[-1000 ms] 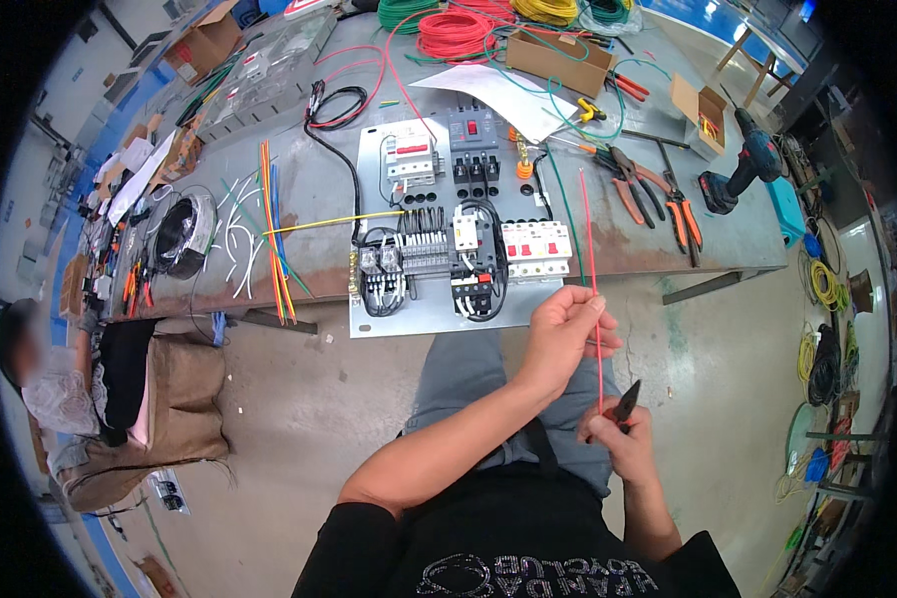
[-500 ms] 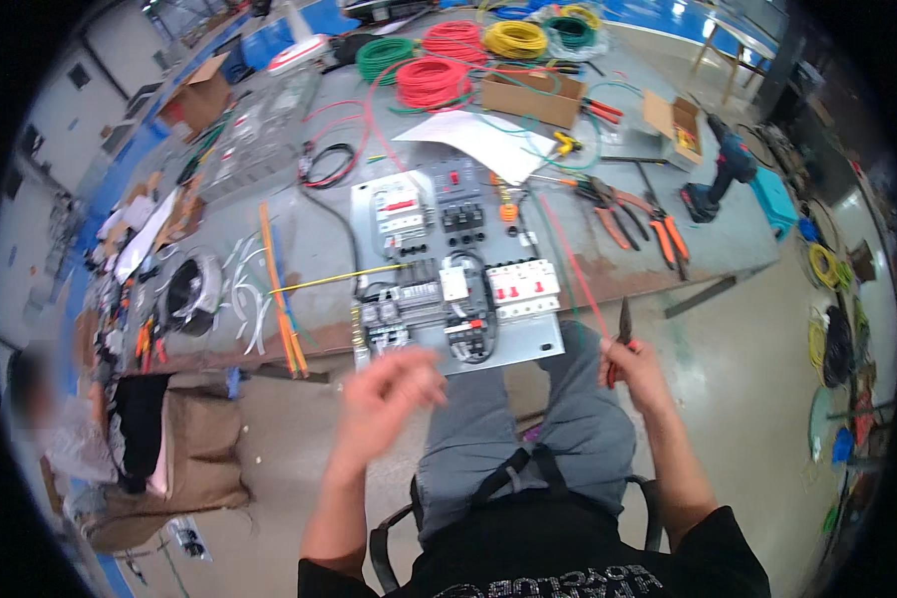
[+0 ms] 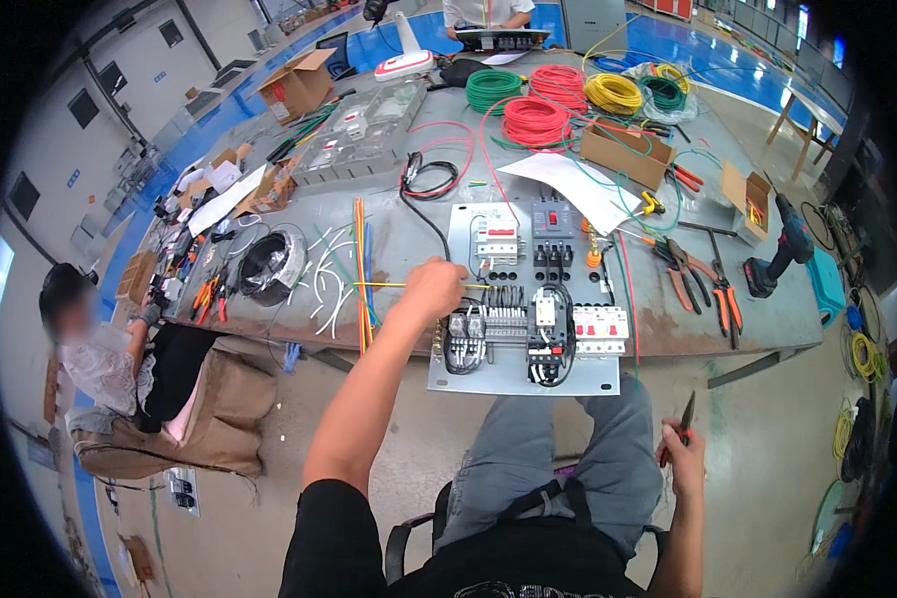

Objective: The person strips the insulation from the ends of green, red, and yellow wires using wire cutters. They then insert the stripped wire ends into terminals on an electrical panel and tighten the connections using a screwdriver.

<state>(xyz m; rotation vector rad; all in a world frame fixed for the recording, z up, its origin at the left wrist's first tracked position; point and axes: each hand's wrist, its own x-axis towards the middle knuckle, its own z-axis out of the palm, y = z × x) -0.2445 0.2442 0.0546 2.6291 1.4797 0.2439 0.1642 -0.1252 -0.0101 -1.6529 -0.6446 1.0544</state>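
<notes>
A metal panel (image 3: 524, 383) with electrical parts lies at the table's front edge, partly over my lap. My left hand (image 3: 434, 287) is at its left side, fingers curled down over a thin straight yellow wire (image 3: 379, 285). That wire runs left over the table and shows again right of the hand, at the terminal row (image 3: 505, 321); the fingertips are hidden. Beside my right thigh, away from the table, my right hand (image 3: 682, 453) is closed around red-handled pliers (image 3: 688, 414), jaws up. A red wire (image 3: 630, 289) hangs over the table edge right of the panel.
Orange-handled tools (image 3: 723, 299) and a cordless drill (image 3: 782, 249) are on the right. Red wire coils (image 3: 536, 122), a cardboard box (image 3: 623, 149) and white paper (image 3: 573, 189) stand or lie behind the panel. Orange and blue strips (image 3: 361, 269) lie left. A person (image 3: 100, 349) sits far left.
My left hand has moved forward from the panel's front edge onto the yellow wire. My right hand has dropped back with the pliers, away from the red wire. The view has shifted.
</notes>
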